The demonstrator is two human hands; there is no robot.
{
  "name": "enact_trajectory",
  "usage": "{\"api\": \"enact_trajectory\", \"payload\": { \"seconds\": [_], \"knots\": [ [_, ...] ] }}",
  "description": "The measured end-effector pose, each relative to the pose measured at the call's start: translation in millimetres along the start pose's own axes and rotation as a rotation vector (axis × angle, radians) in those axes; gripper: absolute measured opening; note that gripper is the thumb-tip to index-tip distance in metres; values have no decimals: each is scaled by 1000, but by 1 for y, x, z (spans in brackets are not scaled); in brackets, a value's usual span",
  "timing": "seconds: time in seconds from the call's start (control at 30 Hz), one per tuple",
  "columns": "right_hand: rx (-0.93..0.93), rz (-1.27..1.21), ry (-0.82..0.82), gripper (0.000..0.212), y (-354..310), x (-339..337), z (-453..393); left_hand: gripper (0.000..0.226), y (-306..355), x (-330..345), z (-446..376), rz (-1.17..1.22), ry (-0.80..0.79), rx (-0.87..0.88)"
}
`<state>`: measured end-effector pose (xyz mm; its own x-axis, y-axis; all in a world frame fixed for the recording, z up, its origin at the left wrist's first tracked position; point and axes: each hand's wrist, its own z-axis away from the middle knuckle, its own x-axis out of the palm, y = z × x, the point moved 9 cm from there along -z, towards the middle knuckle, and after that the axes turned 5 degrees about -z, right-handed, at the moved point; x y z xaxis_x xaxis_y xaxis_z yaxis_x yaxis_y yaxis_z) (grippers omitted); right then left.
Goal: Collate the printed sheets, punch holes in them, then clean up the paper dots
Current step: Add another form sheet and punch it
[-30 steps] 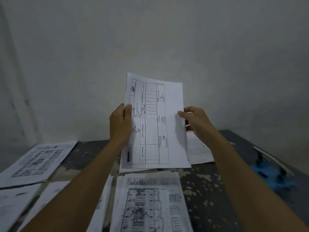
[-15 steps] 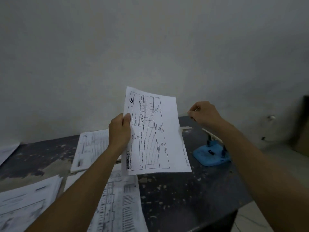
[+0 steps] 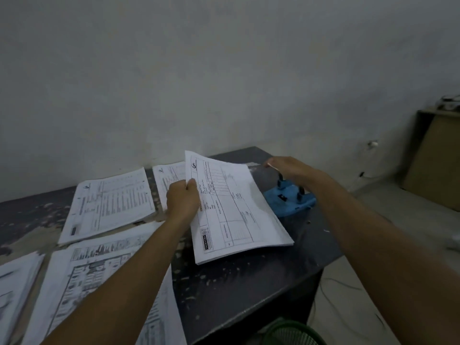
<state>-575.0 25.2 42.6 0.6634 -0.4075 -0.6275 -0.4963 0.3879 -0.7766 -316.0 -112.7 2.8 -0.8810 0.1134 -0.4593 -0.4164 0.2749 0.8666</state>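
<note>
My left hand (image 3: 183, 199) grips the left edge of a thin stack of printed form sheets (image 3: 234, 210), held low and tilted over the dark table (image 3: 249, 282). The stack's right edge lies against a blue hole punch (image 3: 290, 199) at the table's right side. My right hand (image 3: 290, 168) rests palm-down on the punch's lever, fingers curled over it. Part of the punch is hidden by the sheets and my hand.
Other printed piles lie on the table: a form pile (image 3: 109, 205) at the back, another (image 3: 169, 180) behind my left hand, a plan drawing (image 3: 99, 282) in front, one more (image 3: 17, 282) at far left. A green mesh bin (image 3: 291, 334) stands below the table edge. A cardboard panel (image 3: 435, 165) leans at right.
The sheets dropped from upright in front of the wall to low over the table, next to the punch. My right hand moved down onto the punch's lever.
</note>
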Motion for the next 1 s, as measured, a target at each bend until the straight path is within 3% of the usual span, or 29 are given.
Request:
{"api": "enact_trajectory", "payload": {
  "seconds": [0.33, 0.8, 1.0],
  "knots": [
    [39, 11, -18, 40, 4, -3, 1, 21, -9, 50, 11, 82, -23, -163],
    [-85, 257, -37, 36, -12, 0, 10, 30, 5, 86, 23, 91, 8, -217],
    [-61, 207, -18, 36, -4, -3, 5, 27, -9, 95, 37, 117, 45, -227]
  ]
}}
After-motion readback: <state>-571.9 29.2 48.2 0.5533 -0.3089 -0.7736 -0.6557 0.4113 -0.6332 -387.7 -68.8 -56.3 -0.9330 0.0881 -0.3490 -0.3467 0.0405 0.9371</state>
